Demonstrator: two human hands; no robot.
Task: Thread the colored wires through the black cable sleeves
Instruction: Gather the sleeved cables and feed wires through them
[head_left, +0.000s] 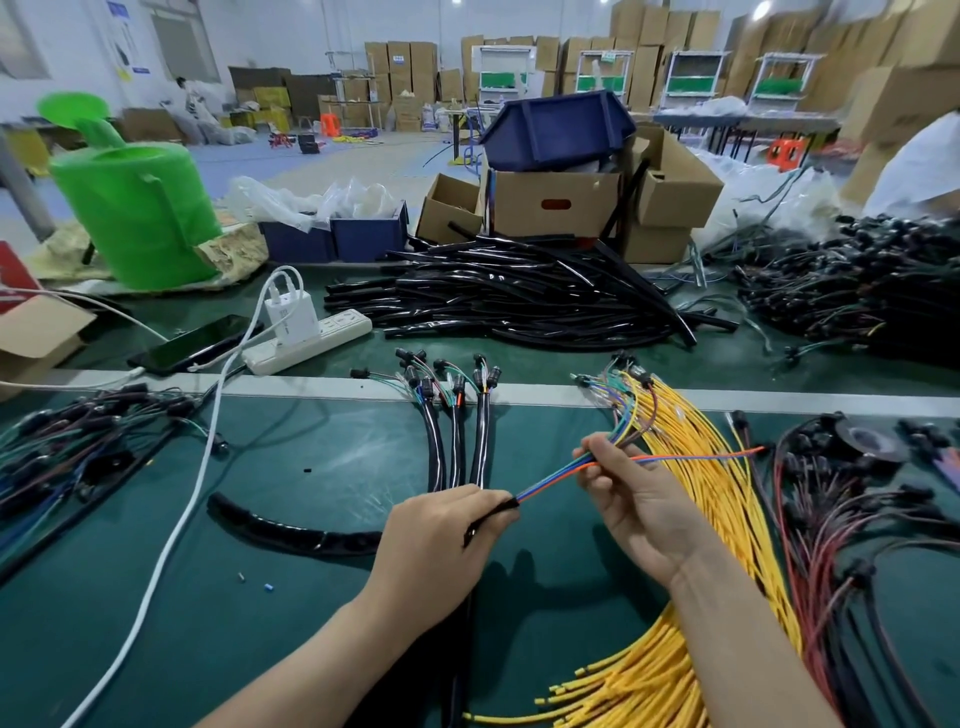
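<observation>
Left hand (441, 540) grips the black cable sleeve (505, 507) near its mouth; right hand (634, 514), just beside, pinches the colored wires (555, 479) entering that mouth, over the green worktop (311, 467)

Sleeve pile (519, 296) lies behind 3 bundles (457, 431) (power strip (311, 340) leftward).

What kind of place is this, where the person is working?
Most likely a factory workshop that assembles wire harnesses. A pile of black sleeves and bundles of yellow wires lie on the green workbench, and stacked cardboard boxes fill the hall behind.
</observation>
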